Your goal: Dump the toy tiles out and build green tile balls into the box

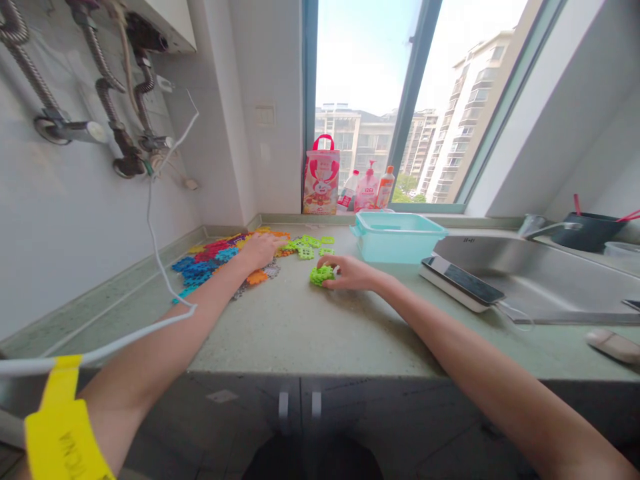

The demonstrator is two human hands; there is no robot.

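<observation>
**Countertop [300, 333] Set Out Below a Window [363, 60]**

Pieces [197, 270] are spread at the left; a clump [319, 275] is held to their right. Behind the clump, farther right, a tub [400, 239] is set, and right of that a sink [540, 277] is sunk. Along the window, a bag [321, 183] and bottles [367, 192] are lined up.

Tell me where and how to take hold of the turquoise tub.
Probably best by the lip at the left end of the turquoise tub, hooked from below, coming from the left: that lip juts outward, while the right end sits beside the sink.
</observation>
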